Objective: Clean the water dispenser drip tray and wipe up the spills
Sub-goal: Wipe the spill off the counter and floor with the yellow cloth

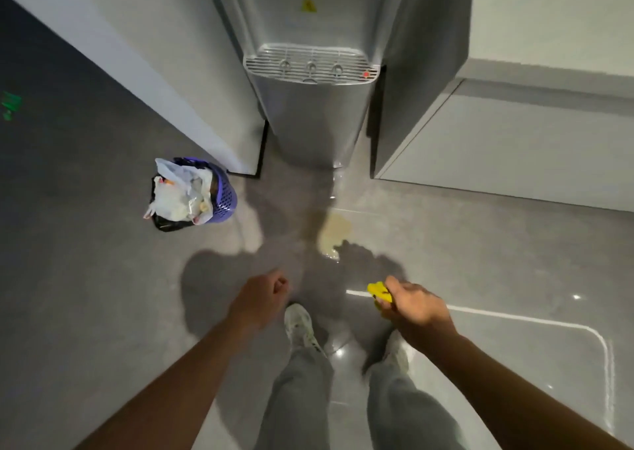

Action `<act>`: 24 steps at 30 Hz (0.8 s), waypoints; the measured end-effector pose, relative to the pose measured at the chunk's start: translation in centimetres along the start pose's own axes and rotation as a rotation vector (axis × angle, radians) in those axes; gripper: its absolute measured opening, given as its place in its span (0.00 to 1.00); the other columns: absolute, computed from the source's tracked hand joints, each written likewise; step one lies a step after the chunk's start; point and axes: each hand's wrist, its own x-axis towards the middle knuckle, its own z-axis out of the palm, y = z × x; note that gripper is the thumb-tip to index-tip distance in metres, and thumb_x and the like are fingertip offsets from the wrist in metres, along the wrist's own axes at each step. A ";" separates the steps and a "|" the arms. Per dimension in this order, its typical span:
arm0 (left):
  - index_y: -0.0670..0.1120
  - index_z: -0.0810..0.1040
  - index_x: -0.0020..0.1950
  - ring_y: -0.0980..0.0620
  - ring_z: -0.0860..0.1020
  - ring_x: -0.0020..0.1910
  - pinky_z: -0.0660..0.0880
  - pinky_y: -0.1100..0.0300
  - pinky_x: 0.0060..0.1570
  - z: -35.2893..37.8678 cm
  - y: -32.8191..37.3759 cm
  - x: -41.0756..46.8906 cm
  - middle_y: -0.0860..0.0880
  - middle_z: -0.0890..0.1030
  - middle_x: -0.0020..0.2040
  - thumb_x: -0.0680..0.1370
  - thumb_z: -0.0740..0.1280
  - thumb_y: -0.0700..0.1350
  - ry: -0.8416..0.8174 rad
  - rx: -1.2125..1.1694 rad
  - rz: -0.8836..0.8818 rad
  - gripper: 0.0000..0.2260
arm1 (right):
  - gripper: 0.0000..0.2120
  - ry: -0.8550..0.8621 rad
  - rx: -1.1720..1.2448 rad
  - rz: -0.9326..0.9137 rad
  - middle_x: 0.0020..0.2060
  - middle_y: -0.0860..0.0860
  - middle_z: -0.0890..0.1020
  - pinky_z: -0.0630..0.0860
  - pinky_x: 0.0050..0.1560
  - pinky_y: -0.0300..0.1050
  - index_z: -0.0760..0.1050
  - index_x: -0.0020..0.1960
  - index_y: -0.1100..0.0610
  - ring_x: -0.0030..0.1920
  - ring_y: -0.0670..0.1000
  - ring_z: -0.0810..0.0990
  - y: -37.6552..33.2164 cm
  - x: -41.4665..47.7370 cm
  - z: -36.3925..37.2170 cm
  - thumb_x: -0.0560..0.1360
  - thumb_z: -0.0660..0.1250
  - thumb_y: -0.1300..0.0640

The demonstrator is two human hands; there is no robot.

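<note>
Standing before water dispenser (310,106), right hand (417,303) grip holding yellow cloth (379,293), left hand (262,295) fisted, puddle (334,233) between, purple bin (209,192) left

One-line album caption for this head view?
Yellow cloth in right hand, a spill before the water dispenser.

A yellow cloth (379,294) is gripped in the right hand (413,303); the left hand (264,293) is closed, empty. A yellowish puddle (334,235) is seen on the floor (480,243) near the dispenser (312,116), its drip tray (310,65) in place.

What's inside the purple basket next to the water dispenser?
The purple basket holds white plastic bags stuffed with rubbish, over a black liner. Anything underneath is covered.
</note>
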 end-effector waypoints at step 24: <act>0.40 0.64 0.81 0.35 0.66 0.79 0.62 0.42 0.78 32.9 -29.7 46.6 0.36 0.67 0.79 0.74 0.59 0.70 0.330 0.410 0.174 0.45 | 0.15 0.251 -0.296 -0.366 0.44 0.48 0.80 0.74 0.43 0.52 0.75 0.53 0.48 0.43 0.54 0.79 21.2 35.2 48.4 0.78 0.61 0.38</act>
